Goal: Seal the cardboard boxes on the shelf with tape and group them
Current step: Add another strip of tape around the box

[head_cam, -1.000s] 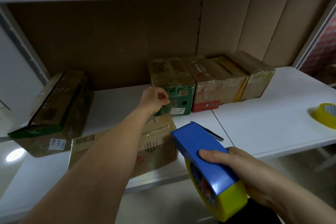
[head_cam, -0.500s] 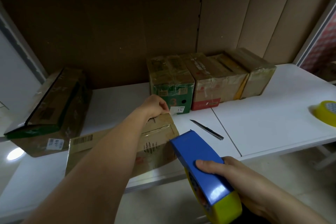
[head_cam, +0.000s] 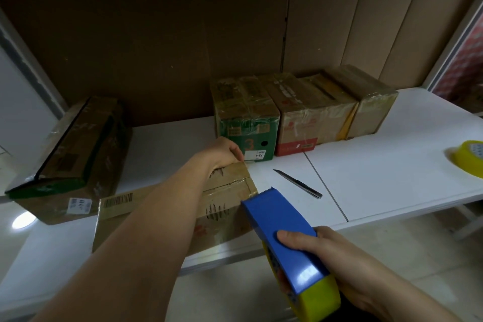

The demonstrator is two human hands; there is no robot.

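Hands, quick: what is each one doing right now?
Left hand: grips the far edge of the front cardboard box.
Right hand: holds the blue tape dispenser.

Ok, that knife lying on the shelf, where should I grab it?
Pinch the knife by its thicker handle end, nearest the shelf front edge, coming from above. The thin pointed tip faces the green box at the back, and it lies flat with bare shelf around.

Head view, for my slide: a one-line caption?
Left hand steadies a box while the right hand brings the tape dispenser to it.
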